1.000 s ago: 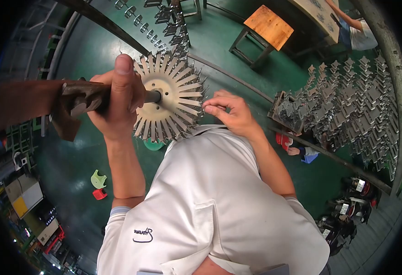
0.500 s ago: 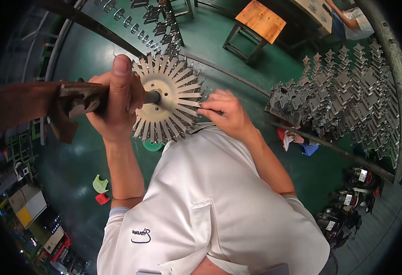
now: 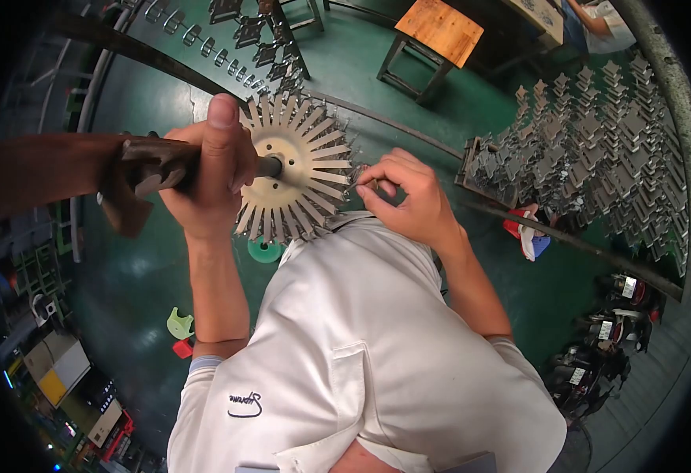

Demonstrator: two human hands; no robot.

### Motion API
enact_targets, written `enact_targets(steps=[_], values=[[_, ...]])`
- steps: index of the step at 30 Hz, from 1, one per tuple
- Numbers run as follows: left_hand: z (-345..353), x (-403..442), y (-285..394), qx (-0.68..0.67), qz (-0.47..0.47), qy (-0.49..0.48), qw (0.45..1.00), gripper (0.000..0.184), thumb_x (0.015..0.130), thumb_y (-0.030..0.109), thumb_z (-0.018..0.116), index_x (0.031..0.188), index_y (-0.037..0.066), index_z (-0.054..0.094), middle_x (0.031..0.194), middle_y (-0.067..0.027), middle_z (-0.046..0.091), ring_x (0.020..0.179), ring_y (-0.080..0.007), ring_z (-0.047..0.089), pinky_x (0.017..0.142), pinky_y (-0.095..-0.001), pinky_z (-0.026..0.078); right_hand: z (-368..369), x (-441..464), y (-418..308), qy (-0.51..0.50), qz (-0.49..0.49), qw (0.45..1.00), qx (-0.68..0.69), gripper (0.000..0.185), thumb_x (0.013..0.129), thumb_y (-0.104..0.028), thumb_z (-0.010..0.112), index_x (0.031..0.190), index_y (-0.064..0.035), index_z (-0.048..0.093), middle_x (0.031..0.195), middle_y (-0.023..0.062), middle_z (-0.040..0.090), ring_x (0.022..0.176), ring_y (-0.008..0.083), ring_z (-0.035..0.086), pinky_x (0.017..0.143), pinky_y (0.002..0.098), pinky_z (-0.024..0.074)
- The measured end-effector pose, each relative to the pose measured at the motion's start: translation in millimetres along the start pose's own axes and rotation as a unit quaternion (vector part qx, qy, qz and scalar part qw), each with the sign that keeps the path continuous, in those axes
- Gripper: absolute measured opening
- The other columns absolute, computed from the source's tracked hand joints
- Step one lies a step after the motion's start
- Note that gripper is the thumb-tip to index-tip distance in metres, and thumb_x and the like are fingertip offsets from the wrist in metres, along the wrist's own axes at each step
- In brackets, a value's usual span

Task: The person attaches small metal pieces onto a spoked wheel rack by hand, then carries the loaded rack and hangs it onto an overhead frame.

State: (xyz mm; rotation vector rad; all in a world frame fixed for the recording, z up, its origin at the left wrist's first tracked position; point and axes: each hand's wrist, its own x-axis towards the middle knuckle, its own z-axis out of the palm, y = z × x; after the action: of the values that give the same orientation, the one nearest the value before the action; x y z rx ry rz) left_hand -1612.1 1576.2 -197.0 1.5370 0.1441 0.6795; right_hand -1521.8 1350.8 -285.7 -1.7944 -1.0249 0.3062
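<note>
Left of centre is a round metal rack (image 3: 281, 148) with many flat spokes fanning out from a hub and small wire-like pieces round its rim. My left hand (image 3: 218, 169) is wrapped round the upper part of the rack's shaft, thumb up, beside a rusty bar with a hook (image 3: 142, 169). At the rack's right edge my right hand (image 3: 408, 193) is held in a pinch, thumb and forefinger close to the spoke tips. What lies between those fingertips is too small to make out.
A wooden stool (image 3: 440, 31) stands beyond the rack. Grey metal parts (image 3: 598, 150) hang in rows at the right, behind a long rail (image 3: 393, 122). Shiny parts (image 3: 247, 31) hang at the top. Motorbikes (image 3: 598, 347) stand lower right. Another person's arm (image 3: 590, 17) shows at the top right.
My right hand has drawn slightly away from the rack's edge after touching closer to it. The rack and my left hand sit slightly further right in view; the surroundings have shifted.
</note>
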Motion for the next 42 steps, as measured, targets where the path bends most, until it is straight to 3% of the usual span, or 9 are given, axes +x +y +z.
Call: enact_targets(steps=[6,13,17,24,29,32,36,39,42], values=[[7.6,-1.9,-3.8,0.039,-0.006,-0.009,0.999,0.058,0.107,0.018,0.048,0.051,0.01,0.032,0.043,-0.0014,0.034,0.036,-0.0101,0.029,0.037,-0.0288,0.023,-10.3,11.5,-15.2,-0.069,-0.035,0.997,-0.02,0.032,0.07,-0.006,0.084,0.098,-0.0052,0.068,0.086,0.0066,0.059,0.078,0.0182,0.053,0.067,0.0322,0.0467],[5.3,-16.6,-25.2,-0.021,-0.034,-0.058,0.998,0.055,0.108,0.016,0.045,0.054,0.009,0.035,0.044,-0.0009,0.038,0.036,-0.0098,0.031,0.038,-0.0289,0.022,38.0,37.3,-45.4,0.008,-0.115,0.991,0.068,0.051,0.066,-0.009,0.084,0.113,-0.0046,0.064,0.115,0.0165,0.061,0.106,0.0324,0.063,0.088,0.0393,0.0518],[9.9,-18.4,-32.6,-0.172,-0.041,-0.185,0.967,0.054,0.107,0.017,0.049,0.054,0.009,0.037,0.047,0.001,0.039,0.04,-0.0097,0.032,0.04,-0.029,0.023,93.2,40.0,-37.6,0.116,-0.063,0.973,0.191,0.033,0.063,-0.013,0.083,0.087,0.0007,0.066,0.08,0.0162,0.068,0.077,0.0345,0.068,0.074,0.0411,0.0529],[46.1,-40.6,-31.8,-0.093,-0.049,-0.313,0.944,0.057,0.108,0.022,0.047,0.054,0.01,0.034,0.046,0.0007,0.032,0.039,-0.0092,0.028,0.039,-0.0279,0.025,118.9,1.2,-39.0,0.276,0.037,0.943,0.182,0.018,0.065,-0.007,0.072,0.079,0.0008,0.064,0.07,0.0171,0.067,0.067,0.0316,0.066,0.065,0.0399,0.0521],[88.8,-68.1,-28.0,-0.13,-0.059,-0.442,0.885,0.055,0.107,0.019,0.049,0.055,0.008,0.037,0.046,-0.0011,0.037,0.039,-0.0107,0.032,0.039,-0.0287,0.031,103.8,-48.5,-41.5,0.354,0.1,0.917,0.155,0.021,0.069,-0.012,0.069,0.087,-0.0024,0.067,0.073,0.0169,0.068,0.07,0.0314,0.068,0.067,0.0406,0.0526],[125.4,-83.9,-22.5,-0.085,-0.036,-0.54,0.837,0.052,0.107,0.018,0.048,0.056,0.006,0.042,0.047,-0.0022,0.039,0.041,-0.0119,0.035,0.044,-0.0295,0.037,96.8,-76.5,-29.9,0.446,0.138,0.875,0.131,0.016,0.068,-0.017,0.071,0.076,-0.0032,0.068,0.071,0.0174,0.068,0.072,0.036,0.069,0.067,0.0424,0.0534],[177.9,-111.0,-14.9,-0.055,-0.116,-0.622,0.773,0.045,0.104,0.014,0.053,0.061,0.003,0.048,0.056,-0.0046,0.049,0.051,-0.0127,0.046,0.052,-0.0291,0.041,78.4,-123.5,-3.1,0.5,0.172,0.843,0.101,0.032,0.076,-0.019,0.074,0.107,-0.0095,0.069,0.105,0.0136,0.07,0.098,0.0312,0.067,0.085,0.0383,0.0521],[230.6,-129.8,-14.6,-0.075,0.042,-0.682,0.727,0.038,0.1,0.011,0.06,0.065,0.001,0.053,0.066,-0.0061,0.056,0.058,-0.0132,0.051,0.055,-0.0277,0.042,38.8,-168.0,-25.6,0.565,0.136,0.807,0.105,0.04,0.079,-0.011,0.074,0.118,-0.007,0.068,0.125,0.0103,0.067,0.118,0.0292,0.06,0.098,0.0372,0.0483],[275.0,-147.8,-1.6,-0.1,0.102,-0.713,0.687,0.027,0.091,0.02,0.075,0.081,0.0,0.059,0.085,-0.0085,0.062,0.084,-0.0192,0.06,0.077,-0.0332,0.048,17.8,-205.4,-1.6,0.601,0.208,0.77,0.043,0.044,0.076,-0.01,0.075,0.119,-0.0068,0.067,0.113,0.008,0.068,0.105,0.0188,0.061,0.089,0.0336,0.05]])
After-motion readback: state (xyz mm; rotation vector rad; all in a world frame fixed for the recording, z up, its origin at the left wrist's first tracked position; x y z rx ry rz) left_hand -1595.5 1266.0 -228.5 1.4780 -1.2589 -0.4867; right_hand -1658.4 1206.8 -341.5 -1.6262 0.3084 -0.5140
